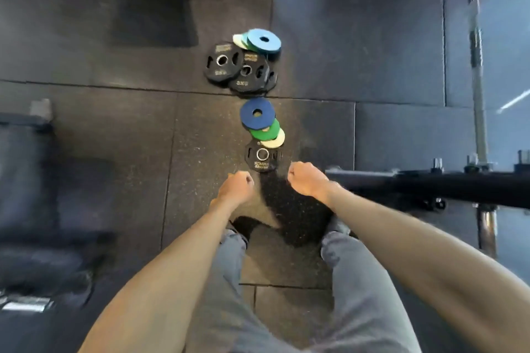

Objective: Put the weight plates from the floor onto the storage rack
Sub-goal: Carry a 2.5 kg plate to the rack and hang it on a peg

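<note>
Weight plates lie in two groups on the dark rubber floor ahead of me. Nearest is a small black plate (262, 156), with a cream plate (276, 140), a green plate (265, 130) and a dark blue plate (257, 113) overlapping it in a row. Farther off lie black 5 kg plates (222, 61) (248, 73), with a light blue plate (263, 40) and pale green and white plates stacked behind. My left hand (236, 185) and right hand (305, 178) hang curled just short of the nearest black plate, holding nothing. The storage rack's black bar (430, 183) with pegs stands at the right.
A barbell (477, 66) runs along the right side. A dark bench or machine (25, 180) fills the left. My legs in grey trousers and shoes stand at the bottom centre. Rubber floor tiles surround the plates.
</note>
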Tool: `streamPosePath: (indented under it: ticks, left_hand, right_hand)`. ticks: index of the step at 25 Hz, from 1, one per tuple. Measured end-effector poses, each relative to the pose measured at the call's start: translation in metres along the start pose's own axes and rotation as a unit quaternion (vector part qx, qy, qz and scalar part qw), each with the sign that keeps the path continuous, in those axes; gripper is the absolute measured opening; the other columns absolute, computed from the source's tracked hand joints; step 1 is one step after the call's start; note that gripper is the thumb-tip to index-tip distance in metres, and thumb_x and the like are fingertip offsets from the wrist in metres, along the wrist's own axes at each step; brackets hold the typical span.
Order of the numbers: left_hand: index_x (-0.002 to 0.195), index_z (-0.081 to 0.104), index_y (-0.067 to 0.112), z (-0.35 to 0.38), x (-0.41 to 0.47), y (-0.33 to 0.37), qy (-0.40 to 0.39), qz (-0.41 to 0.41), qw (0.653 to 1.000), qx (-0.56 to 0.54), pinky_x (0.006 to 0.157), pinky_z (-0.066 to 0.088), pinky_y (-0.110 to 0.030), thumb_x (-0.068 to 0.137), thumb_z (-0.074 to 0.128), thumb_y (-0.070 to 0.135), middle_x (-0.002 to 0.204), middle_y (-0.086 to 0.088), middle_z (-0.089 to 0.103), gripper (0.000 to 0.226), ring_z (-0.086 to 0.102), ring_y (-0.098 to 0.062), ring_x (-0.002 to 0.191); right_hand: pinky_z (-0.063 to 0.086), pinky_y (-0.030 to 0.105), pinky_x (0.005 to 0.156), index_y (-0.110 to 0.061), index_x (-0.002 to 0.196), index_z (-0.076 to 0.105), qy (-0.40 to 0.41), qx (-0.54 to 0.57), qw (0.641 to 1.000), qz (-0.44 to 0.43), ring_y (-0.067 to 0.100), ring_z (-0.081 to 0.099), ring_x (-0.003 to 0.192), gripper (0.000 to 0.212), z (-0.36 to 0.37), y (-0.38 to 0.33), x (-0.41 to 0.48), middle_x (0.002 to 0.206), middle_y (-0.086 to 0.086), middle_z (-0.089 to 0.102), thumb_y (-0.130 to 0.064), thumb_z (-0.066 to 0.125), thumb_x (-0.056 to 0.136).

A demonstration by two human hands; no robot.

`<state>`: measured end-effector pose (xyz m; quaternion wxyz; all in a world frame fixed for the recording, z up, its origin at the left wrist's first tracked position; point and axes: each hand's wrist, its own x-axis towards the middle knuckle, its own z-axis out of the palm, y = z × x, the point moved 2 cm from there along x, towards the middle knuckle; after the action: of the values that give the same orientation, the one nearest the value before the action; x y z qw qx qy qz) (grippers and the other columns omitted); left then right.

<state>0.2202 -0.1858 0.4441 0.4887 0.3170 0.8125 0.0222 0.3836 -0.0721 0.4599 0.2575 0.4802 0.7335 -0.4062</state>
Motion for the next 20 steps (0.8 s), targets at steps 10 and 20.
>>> streamPosePath:
  ticks: [10, 20]
  left_hand:
    - [0.098, 0.068, 0.015, 0.074, 0.255, -0.096, 0.020, -0.047, 0.999, 0.006, 0.088, 0.049, -0.036, 0.093, 0.051, 0.016, 0.106, -0.014, 0.071, 0.018, 0.063, -0.035, 0.106]
    - [0.135, 0.037, 0.006, 0.191, 0.459, -0.153, 0.070, -0.108, 0.991, -0.017, 0.096, 0.045, -0.049, 0.101, 0.049, 0.032, 0.131, -0.022, 0.055, 0.044, 0.053, -0.041, 0.120]
  right_hand:
    - [0.049, 0.039, 0.080, -0.007, 0.106, 0.061, 0.044, 0.080, 0.991, 0.097, 0.038, 0.064, 0.100, 0.025, 0.119, 0.055, 0.244, 0.110, 0.019, 0.068, -0.023, 0.043, 0.097]
    - [0.050, 0.048, 0.088, -0.002, 0.135, 0.032, 0.096, 0.100, 0.980, 0.143, 0.045, 0.059, 0.108, 0.050, 0.228, 0.156, 0.456, 0.120, 0.025, 0.060, -0.026, 0.051, 0.095]
